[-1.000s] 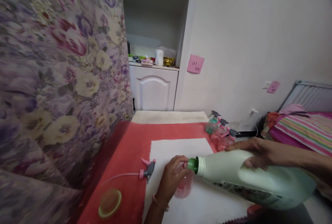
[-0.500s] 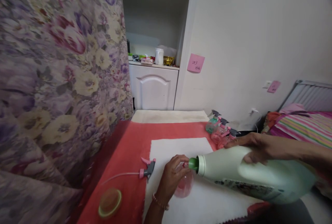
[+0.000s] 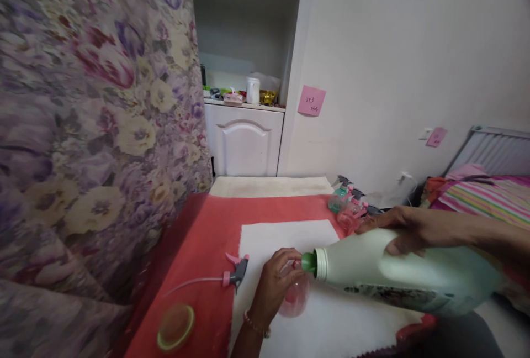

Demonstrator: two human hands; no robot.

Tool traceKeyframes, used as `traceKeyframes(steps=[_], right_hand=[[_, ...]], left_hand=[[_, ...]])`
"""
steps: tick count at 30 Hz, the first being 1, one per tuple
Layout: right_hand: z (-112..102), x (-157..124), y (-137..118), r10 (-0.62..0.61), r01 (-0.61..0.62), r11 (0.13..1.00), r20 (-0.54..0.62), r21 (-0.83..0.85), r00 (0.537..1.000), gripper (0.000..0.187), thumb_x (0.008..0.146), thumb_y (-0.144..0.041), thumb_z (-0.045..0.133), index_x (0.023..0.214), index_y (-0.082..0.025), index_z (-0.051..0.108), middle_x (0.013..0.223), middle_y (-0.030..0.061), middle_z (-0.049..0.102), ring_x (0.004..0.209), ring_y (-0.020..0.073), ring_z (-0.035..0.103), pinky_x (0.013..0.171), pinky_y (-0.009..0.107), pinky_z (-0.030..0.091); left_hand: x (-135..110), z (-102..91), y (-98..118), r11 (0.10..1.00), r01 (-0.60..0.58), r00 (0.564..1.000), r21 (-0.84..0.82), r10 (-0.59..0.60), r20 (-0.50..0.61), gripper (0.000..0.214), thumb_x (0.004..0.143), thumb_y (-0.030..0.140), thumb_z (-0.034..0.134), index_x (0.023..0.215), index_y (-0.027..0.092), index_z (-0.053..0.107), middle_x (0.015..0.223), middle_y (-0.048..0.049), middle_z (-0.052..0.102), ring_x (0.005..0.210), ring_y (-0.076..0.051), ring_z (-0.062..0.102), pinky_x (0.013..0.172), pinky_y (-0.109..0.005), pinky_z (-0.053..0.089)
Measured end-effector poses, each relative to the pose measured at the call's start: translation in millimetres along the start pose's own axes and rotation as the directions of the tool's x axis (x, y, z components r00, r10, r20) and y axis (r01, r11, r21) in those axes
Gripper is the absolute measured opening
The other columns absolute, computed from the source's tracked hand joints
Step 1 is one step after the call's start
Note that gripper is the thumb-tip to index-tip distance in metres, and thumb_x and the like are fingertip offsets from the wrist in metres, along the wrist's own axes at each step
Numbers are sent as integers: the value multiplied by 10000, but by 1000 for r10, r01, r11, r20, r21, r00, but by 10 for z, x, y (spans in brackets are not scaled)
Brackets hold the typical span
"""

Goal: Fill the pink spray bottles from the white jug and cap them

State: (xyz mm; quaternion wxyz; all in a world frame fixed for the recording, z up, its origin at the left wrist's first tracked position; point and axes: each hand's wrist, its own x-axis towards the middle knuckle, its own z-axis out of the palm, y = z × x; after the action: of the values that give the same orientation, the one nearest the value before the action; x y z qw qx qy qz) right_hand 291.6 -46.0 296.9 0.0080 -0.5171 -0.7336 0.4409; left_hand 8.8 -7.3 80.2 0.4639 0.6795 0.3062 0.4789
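Note:
My left hand [image 3: 281, 278] is closed around the neck of a clear pink spray bottle [image 3: 295, 297], which stands on a white cloth [image 3: 327, 325] with its trigger head off. In my right hand [image 3: 408, 233] is a large pale green jug [image 3: 385, 269], tilted almost flat. The jug's green spout [image 3: 308, 262] meets the mouth of the pink bottle; whether liquid runs out I cannot tell. Left of the cloth, a grey and pink trigger sprayer [image 3: 237, 272] lies with its thin tube stretched out. A round cap [image 3: 176, 326] with a yellowish rim rests nearer me.
Several spray bottles [image 3: 350, 211] with grey triggers stand at the table's far right corner. The red tablecloth [image 3: 199, 242] runs beneath the white cloth. A floral curtain [image 3: 103, 126] borders the left, a white cabinet [image 3: 248, 140] the back, and a striped bed [image 3: 488, 200] the right.
The base of the jug has risen slightly, so it lies a little flatter. My left hand and the pink bottle stay almost in place.

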Motion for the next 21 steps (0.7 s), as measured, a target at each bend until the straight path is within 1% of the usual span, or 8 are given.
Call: traceKeyframes(steps=[4, 9, 14, 21], right_hand=[[-12, -2, -26, 7, -7, 1000, -18, -30, 1000, 483, 824, -355, 641, 1289, -232, 592, 792, 6, 591, 601, 97, 504, 477, 170, 373], [-25, -9, -40, 5, -7, 999, -46, -41, 999, 509, 777, -403, 677, 1273, -303, 619, 828, 13, 647, 599, 124, 549, 466, 193, 409], [-24, -12, -57, 24, -28, 998, -53, -58, 998, 530, 779, -416, 672, 1293, -308, 606, 849, 20, 662, 611, 137, 567, 466, 203, 422], [-36, -8, -91, 2, -6, 998, -50, -68, 999, 537, 779, -407, 665, 1299, -291, 603, 858, 23, 667, 621, 144, 585, 463, 202, 423]], left_hand=[[8, 0, -2, 999, -10, 1000, 37, 10, -11, 149, 806, 269, 671, 935, 211, 717, 1006, -71, 670, 1051, -237, 597, 951, -341, 440], [6, 0, -18, 998, -16, 1000, 53, 17, -22, 157, 802, 284, 675, 931, 209, 725, 1002, -74, 680, 1049, -244, 600, 947, -350, 445], [7, 1, -9, 999, -10, 1000, 50, 11, -22, 154, 791, 267, 686, 928, 211, 728, 988, -69, 674, 1019, -235, 609, 921, -337, 454], [10, 2, 16, 999, -1, 1000, 51, 3, -26, 160, 784, 297, 687, 911, 212, 734, 970, -71, 673, 990, -233, 612, 894, -330, 469]])
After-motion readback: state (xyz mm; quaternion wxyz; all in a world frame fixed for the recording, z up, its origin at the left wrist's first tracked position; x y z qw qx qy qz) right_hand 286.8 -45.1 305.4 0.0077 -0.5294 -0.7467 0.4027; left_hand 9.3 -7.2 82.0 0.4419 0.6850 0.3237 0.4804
